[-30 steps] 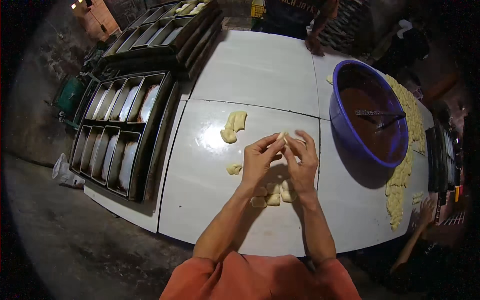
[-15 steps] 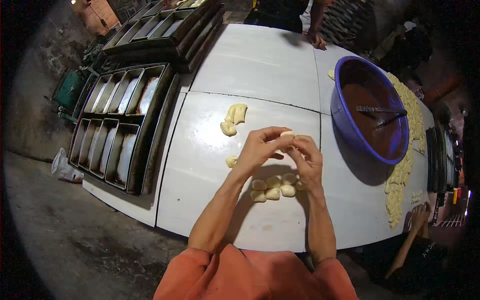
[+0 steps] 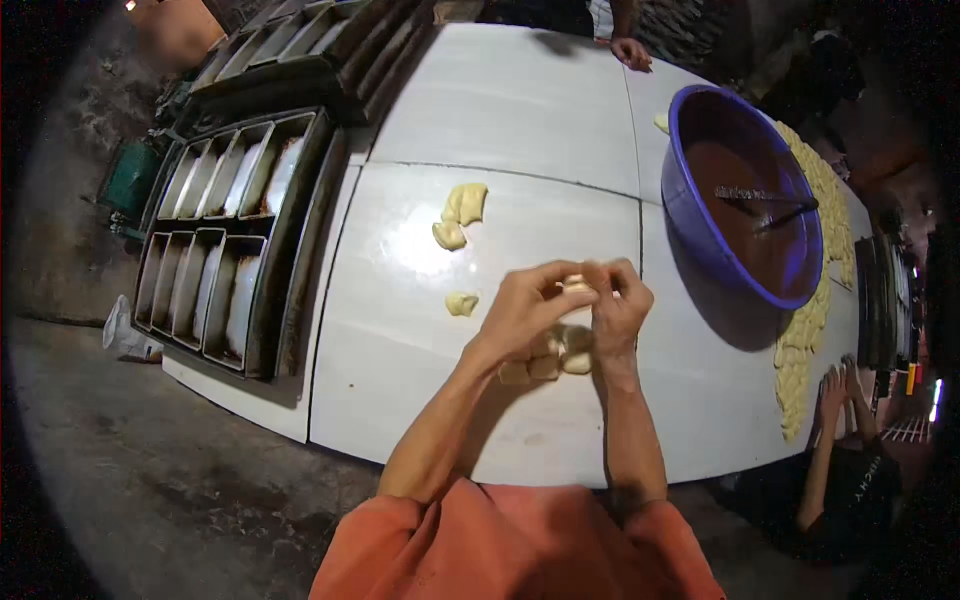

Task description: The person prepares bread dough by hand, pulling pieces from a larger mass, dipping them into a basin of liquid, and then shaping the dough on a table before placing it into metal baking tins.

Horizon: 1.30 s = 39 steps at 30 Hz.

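Pinching a piece [image 3: 577, 285] of pale dough above the desk [image 3: 480, 110], the left hand [image 3: 525, 308] and the right hand [image 3: 622, 315] meet fingertip to fingertip, each with a narrow grip on it. The piece sits raised between the thumbs and forefingers, partly hidden by them (the fingertips are blurred, so I cannot tell which hand bears more of it). Below the hands, near the wrists, lies a cluster of rolls [image 3: 577, 363], set close together in rows and partly covered by the hands.

Left of the left hand, well apart from the cluster, rests a lone lump [image 3: 461, 303]; farther up the desk are a strip [image 3: 465, 203] of dough and a rounder chunk [image 3: 448, 236] touching its lower end. On the right stands a purple basin [image 3: 690, 225] with brown contents [image 3: 745, 245] and a dark utensil [image 3: 765, 195] slanting across to its right side. Around the basin's far side and below it, many flat dough pieces [image 3: 797, 375] spread along the right of the desk.

At the left edge are dark-framed tins [image 3: 240, 310] in two rows of four, with another stack [image 3: 300, 60] beyond. Near them, past the desk, a white bag [image 3: 128, 335] lies on the floor [image 3: 150, 440]. One co-worker's hand [image 3: 630, 53] is at the far edge, and another co-worker's hands [image 3: 832, 393] are at the right edge, near the flat dough pieces
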{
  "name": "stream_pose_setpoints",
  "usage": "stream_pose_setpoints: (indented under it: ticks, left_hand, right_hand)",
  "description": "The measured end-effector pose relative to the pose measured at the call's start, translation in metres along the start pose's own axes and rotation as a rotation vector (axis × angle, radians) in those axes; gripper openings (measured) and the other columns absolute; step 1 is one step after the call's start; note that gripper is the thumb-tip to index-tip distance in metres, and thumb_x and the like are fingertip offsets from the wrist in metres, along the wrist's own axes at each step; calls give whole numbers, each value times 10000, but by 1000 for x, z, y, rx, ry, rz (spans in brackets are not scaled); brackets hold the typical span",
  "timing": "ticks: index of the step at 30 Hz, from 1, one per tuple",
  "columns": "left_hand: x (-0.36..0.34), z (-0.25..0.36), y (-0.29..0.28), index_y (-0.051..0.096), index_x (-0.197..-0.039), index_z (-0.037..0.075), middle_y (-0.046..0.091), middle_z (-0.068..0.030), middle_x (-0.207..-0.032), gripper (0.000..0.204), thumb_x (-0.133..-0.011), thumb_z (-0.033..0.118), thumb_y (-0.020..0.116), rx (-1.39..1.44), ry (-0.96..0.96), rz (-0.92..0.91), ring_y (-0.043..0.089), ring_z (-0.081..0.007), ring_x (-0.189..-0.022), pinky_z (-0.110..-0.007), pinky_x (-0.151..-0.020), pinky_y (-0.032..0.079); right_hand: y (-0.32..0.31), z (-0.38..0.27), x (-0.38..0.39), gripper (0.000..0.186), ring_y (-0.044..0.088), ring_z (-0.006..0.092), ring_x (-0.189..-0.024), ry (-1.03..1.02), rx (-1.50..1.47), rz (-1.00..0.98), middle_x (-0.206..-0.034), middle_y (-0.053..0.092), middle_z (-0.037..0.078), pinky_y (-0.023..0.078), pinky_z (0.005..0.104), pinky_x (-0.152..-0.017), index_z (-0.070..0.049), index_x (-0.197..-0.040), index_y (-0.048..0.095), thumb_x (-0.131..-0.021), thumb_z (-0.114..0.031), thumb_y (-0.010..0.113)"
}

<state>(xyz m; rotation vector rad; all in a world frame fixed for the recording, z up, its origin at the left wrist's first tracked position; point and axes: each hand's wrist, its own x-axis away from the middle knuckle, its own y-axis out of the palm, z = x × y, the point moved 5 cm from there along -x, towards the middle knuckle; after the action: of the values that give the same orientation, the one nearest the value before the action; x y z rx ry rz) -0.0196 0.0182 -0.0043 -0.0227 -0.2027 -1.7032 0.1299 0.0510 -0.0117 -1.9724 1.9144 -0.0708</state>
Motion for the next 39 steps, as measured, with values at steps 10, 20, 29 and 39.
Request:
stream_pose_setpoints:
  ticks: [10, 20, 29, 39]
  left_hand:
    - [5, -23, 19, 276, -1570, 67, 711, -218, -1122, 817, -947, 390, 694, -256, -84, -12, 707, -328, -1010, -395, -888, 531]
    - [32, -47, 54, 310, -1520, 16, 632, -178, -1117, 980, -718, 232, 830, -962, 286, -86, 610, -363, -1034, -479, -920, 442]
    - [29, -53, 56, 252, -1539, -1, 659, -171, -1005, 931, -758, 142, 738, -1029, 215, -91, 621, -367, -966, -484, -895, 438]
    - [86, -34, -16, 468, -1462, 88, 501, -185, -1432, 1008, -663, 591, 823, -1091, 353, 49, 546, -353, -1229, -525, -995, 439]
  right_hand:
    - [-53, -7, 25, 289, 672, 220, -1024, 97, 38, -286, -1108, 686, 135, 555, 346, -876, -39, -1186, 674, -907, -105, 708]
    - [-66, 39, 36, 284, 679, 257, -918, 373, 237, -587, -1042, 697, 156, 528, 377, -833, 11, -1136, 693, -968, -180, 566]
    - [-48, 11, 40, 281, 607, 308, -1002, -113, 644, -638, -1062, 608, 126, 511, 437, -866, -46, -1159, 663, -990, -236, 545]
    - [-48, 16, 49, 922, 566, 354, -1208, -533, 635, -656, -1404, 519, 203, 455, 495, -1016, -109, -1383, 570, -693, -690, 756]
